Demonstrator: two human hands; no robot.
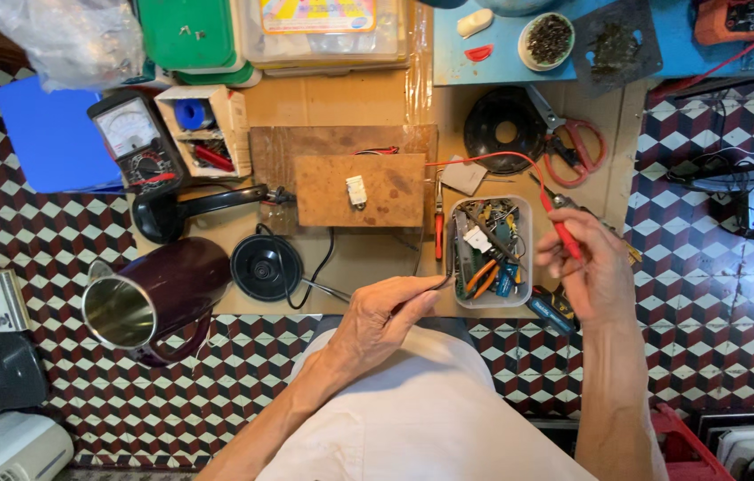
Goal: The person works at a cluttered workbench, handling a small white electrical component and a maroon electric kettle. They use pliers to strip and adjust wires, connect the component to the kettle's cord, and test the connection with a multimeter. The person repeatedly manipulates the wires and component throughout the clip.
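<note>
While the right hand (pixel 592 272) pinches the red probe (pixel 566 236) and the left (pixel 386 312) a black one, neither touches the switch (pixel 356 191) at 12 o'clock; testing remains.

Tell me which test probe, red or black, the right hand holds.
The red probe, in the right hand; its red lead arcs back across the bench. The left hand pinches the dark one.

At the counter's far edge you have a clear plastic package (pixel 324 31) with a colourful yellow-pink label (pixel 317 14), and left of it a multimeter's white dial face (pixel 128 131).
</note>
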